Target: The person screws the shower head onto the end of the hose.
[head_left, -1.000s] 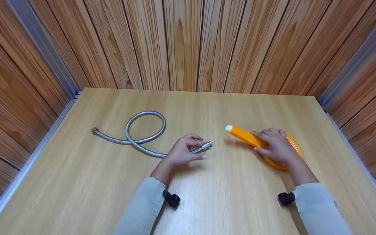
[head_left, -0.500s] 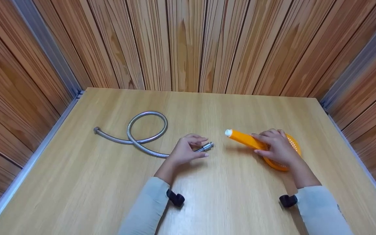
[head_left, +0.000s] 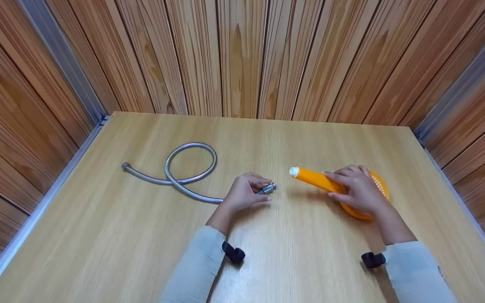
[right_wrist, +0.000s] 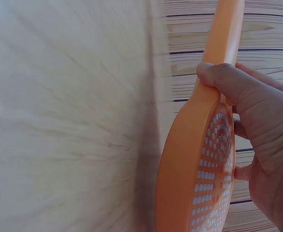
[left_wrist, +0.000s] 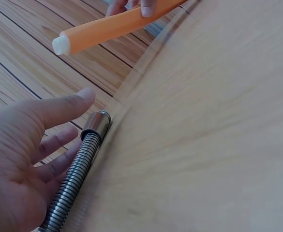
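The orange shower head (right_wrist: 192, 128) lies under the right hand (head_left: 355, 189), its dotted spray face turned toward the palm and its handle reaching out past the fingers toward the left hand (head_left: 241, 197). The right hand pinches it at the neck, thumb on one side and fingers on the other. It looks like smooth plastic, so probably light and stiff, perhaps a little slippery; the neck, where the right thumb sits, seems a sound place to hold, with the white tip (head_left: 294, 171) beyond the fingers left free. Whether the disc touches the counter (head_left: 293, 265) cannot be told.

The metal hose (head_left: 174, 184) runs beneath the left hand and loops away beyond it on that hand's outer side. It should bend along its length yet spring back; its end fitting (left_wrist: 96, 126), just beside the left thumb, looks rigid and the better place to grip. The left hand is spread around it, thumb apart from the metal, fingers behind. Beyond both hands stands a plank wall (head_left: 242, 59).
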Demonstrator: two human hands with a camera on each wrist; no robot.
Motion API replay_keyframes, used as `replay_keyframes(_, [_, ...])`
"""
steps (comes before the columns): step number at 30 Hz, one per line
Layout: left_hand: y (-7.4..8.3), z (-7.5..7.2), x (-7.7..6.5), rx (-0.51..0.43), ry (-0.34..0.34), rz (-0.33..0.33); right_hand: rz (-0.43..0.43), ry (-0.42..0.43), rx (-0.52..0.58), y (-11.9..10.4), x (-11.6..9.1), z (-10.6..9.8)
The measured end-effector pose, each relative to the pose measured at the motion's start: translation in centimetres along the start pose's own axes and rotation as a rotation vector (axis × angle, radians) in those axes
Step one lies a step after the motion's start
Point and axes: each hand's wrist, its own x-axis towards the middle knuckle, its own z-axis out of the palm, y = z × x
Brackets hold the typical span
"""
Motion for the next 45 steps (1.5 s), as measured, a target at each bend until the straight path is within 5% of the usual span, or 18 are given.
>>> replay_keyframes(9, [0.2,0.9,0.6,0.224,0.014,-0.048,-0.015,0.006,0.012,-0.7,0.1,0.0])
replay_keyframes(19, [0.4,1.0,0.7,0.277,-0.035,-0.034,0.001,-0.007,0.011,-0.7,-0.4,-0.2])
replay_keyframes(45, [3.7,-1.9,-0.8,-0.062,-0.038,-0.090,-0.103,0.005,-0.071,-1.8,-0.3,-0.5])
